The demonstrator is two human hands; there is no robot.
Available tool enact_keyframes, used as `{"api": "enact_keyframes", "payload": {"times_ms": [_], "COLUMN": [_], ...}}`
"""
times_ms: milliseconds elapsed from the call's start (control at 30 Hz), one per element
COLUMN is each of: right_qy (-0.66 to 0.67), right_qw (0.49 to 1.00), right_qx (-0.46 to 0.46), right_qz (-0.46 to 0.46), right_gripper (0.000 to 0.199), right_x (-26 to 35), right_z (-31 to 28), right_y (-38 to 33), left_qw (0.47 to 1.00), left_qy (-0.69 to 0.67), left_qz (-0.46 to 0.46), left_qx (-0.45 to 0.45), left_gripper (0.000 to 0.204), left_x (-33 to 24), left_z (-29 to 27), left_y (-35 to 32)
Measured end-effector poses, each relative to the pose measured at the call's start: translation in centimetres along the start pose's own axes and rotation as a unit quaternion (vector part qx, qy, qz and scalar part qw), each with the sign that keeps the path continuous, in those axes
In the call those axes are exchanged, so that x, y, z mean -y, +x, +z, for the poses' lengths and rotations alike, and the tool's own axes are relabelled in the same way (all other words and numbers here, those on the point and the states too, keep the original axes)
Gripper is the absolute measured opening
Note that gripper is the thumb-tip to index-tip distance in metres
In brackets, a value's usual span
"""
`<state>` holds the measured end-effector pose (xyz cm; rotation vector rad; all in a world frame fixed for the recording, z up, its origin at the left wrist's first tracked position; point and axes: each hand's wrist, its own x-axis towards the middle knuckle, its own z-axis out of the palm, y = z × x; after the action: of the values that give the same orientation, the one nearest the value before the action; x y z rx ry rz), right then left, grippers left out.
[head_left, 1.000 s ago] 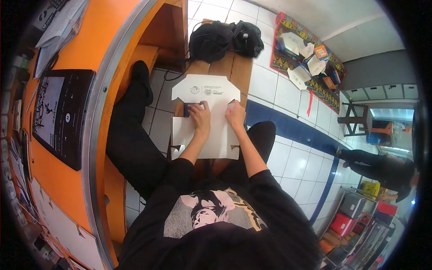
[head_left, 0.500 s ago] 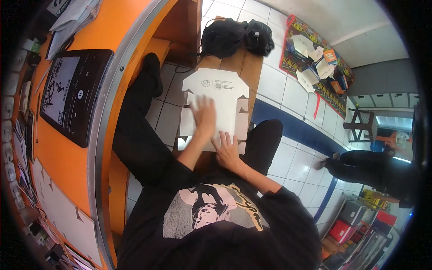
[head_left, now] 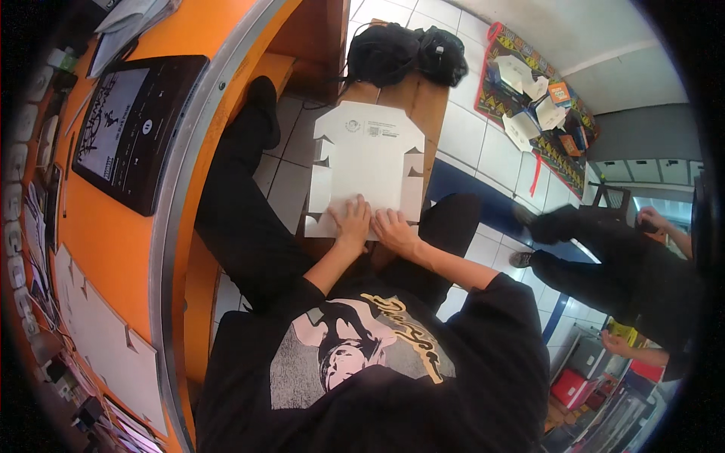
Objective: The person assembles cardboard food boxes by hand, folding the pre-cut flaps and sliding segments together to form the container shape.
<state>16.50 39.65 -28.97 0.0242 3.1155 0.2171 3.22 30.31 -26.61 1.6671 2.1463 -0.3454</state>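
A white unfolded cardboard box blank (head_left: 368,167) lies on the wooden bench (head_left: 411,94) between my legs. It has cut corners, notched side flaps and small dark print near its far edge. My left hand (head_left: 352,220) rests on the near part of the blank, palm down with its fingers stretched out. Beside it, my right hand (head_left: 396,231) lies over the near edge with its fingers extended on the card. Both hands are empty and almost touch each other; the card's edge under the palms is hidden.
Black bags (head_left: 384,54) sit at the bench's far end. Left, an orange desk (head_left: 198,57) holds a tablet (head_left: 140,128) and another white cardboard sheet (head_left: 106,332). On the floor at far right, a patterned mat (head_left: 491,102) carries opened boxes (head_left: 550,113). A person (head_left: 604,272) walks at right.
My left hand has come back toward me from the blank's middle to its near edge. My right hand is at the near edge still. The other person has stepped closer.
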Motion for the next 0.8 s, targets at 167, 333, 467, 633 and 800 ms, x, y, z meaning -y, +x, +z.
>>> {"api": "enact_keyframes", "payload": {"times_ms": [167,333,467,633,800], "right_qy": [-0.086,-0.1,-0.074,0.042,0.214], "right_qw": [0.996,0.994,0.996,0.994,0.963], "right_qx": [-0.015,-0.033,-0.029,0.018,0.087], "right_qz": [0.007,0.009,0.032,0.101,0.139], "right_gripper": [0.044,0.044,0.042,0.032,0.028], "right_x": [2.0,2.3,2.4,2.4,0.8], "right_z": [0.9,0.7,0.4,-0.4,-1.0], "right_y": [-0.5,-0.8,-0.5,0.2,1.3], "left_qw": [0.998,0.981,0.974,0.978,0.982], "left_qy": [0.038,0.049,0.009,-0.007,-0.128], "left_qz": [-0.002,0.003,0.006,0.028,0.019], "left_qx": [-0.041,-0.19,-0.225,-0.205,-0.14], "left_gripper": [0.09,0.044,0.04,0.02,0.012], "left_x": [-0.6,-0.2,0.1,0.3,1.4], "left_z": [1.4,3.9,4.4,3.3,2.5], "left_y": [0.3,0.6,0.5,0.6,1.1]}}
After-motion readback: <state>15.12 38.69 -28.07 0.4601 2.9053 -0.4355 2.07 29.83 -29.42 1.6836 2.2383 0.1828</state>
